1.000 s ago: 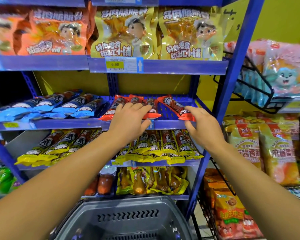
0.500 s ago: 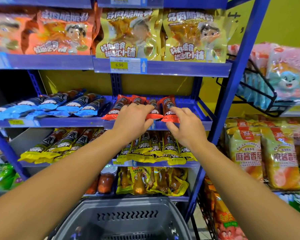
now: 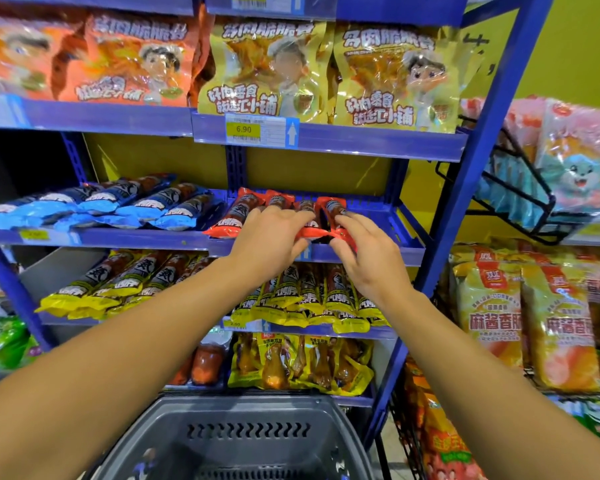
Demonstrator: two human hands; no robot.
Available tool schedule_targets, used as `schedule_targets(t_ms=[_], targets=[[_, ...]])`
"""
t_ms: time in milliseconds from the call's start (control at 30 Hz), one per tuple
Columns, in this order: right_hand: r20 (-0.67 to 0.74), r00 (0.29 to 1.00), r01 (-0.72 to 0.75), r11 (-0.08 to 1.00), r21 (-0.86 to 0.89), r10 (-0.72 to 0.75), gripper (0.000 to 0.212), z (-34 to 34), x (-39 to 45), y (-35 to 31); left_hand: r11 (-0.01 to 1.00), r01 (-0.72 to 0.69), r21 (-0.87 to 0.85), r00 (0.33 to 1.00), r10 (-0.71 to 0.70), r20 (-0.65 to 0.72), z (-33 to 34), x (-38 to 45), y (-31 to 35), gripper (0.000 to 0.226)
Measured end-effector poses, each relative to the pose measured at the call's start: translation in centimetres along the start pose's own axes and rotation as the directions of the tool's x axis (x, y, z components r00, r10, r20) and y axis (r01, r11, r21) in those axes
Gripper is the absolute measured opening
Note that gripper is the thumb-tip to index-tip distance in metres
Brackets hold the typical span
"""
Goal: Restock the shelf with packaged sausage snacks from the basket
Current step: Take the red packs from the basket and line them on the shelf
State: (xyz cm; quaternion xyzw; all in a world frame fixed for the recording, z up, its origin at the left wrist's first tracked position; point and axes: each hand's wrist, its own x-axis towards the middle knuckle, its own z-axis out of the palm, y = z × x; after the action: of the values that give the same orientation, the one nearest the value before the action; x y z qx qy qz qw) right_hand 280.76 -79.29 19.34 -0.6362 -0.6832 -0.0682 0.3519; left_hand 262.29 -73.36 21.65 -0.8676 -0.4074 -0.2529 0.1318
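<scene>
Fingers [image 3: 293, 221] of our left hand [image 3: 267, 244] lie spread over the red sausage packs [image 3: 238, 216] while our right hand [image 3: 368, 258] pinches one light, slippery pack's near end, best gripped mid-length.

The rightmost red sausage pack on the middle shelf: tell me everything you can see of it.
The rightmost red sausage pack is a long glossy red plastic wrapper with a dark label panel. It lies lengthwise on the blue middle shelf, close beside the other red packs, its front end over the shelf lip. The right hand holds that end.
</scene>
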Motion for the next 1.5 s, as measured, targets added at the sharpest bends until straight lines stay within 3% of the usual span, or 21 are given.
schedule_targets(t_ms=[200,433,667,767,900,1133,1300,1500], targets=[[0.049,0.999,0.02,0.997,-0.071,-0.017,0.055,-0.3,0.3,0.4,0.999,-0.006,0.054,1.0,0.007,-0.013,0.1,0.1,0.7,0.046],[-0.071,0.992,0.088,0.983,-0.163,-0.1,0.043,-0.6,-0.3,0.5,0.992,-0.081,0.1,0.985,0.095,-0.142,1.2,-0.2,1.6,0.033],[-0.172,0.964,0.165,0.962,-0.216,-0.204,0.039,-0.4,-0.9,0.9,0.992,-0.044,0.115,0.978,0.066,-0.198,1.6,-0.4,1.9,0.03],[-0.165,0.969,0.147,0.968,-0.204,-0.182,0.038,-0.5,-0.9,0.6,0.994,-0.031,0.104,0.985,0.048,-0.164,1.9,-0.1,2.2,0.02],[-0.016,0.997,0.077,0.987,-0.138,-0.08,0.047,-0.6,0.1,-0.1,0.995,-0.01,0.102,0.996,0.018,-0.085,1.7,0.7,2.8,0.015],[0.063,0.996,0.069,0.985,-0.155,-0.059,0.065,-1.9,-0.2,0.2,1.0,-0.007,-0.004,0.999,0.006,-0.032,-0.1,0.2,1.7,0.056],[0.041,0.994,0.107,0.989,-0.103,-0.104,0.064,-2.1,0.0,-0.5,0.999,0.02,-0.031,0.992,-0.024,-0.126,-2.7,-1.2,-1.8,0.057],[0.081,0.986,0.159,0.973,-0.168,-0.147,0.058,-1.4,0.9,-1.4,0.987,0.087,0.135,0.987,-0.104,0.123,-2.4,-2.4,-4.2,0.055]])
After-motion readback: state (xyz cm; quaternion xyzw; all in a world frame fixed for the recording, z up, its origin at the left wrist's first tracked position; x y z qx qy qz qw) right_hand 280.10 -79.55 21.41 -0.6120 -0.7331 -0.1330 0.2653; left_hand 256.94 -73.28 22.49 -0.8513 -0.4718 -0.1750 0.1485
